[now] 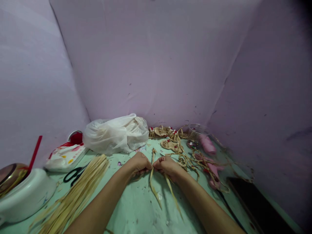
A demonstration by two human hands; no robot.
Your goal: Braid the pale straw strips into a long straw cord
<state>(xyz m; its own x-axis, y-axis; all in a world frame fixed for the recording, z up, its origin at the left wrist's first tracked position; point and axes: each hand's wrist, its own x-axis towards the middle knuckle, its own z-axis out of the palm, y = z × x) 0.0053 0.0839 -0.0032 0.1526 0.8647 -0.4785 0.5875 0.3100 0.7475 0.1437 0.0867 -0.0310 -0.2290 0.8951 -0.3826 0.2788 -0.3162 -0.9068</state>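
My left hand (140, 163) and my right hand (167, 165) meet over the middle of the green tabletop, fingers closed in a pinch. Between them they grip a short braid of dried plant-fibre strips (153, 156). The worked end points away from me, and loose tails (155, 192) hang down toward me, one from beneath my right hand. The exact spot where the fingertips pinch is too small to make out. Left of my left arm lies a bundle of loose pale fibre strips (80, 188).
Black-handled scissors (72, 175) lie partly under the bundle, near a wipes pack (65, 157) and a white pot (31, 195). A white plastic bag (117, 135) stands behind. Woven pieces with red beads (172, 145), fibre cord (184, 161), a pink glue gun (214, 170) and a dark flat slab (255, 204) are rightward.
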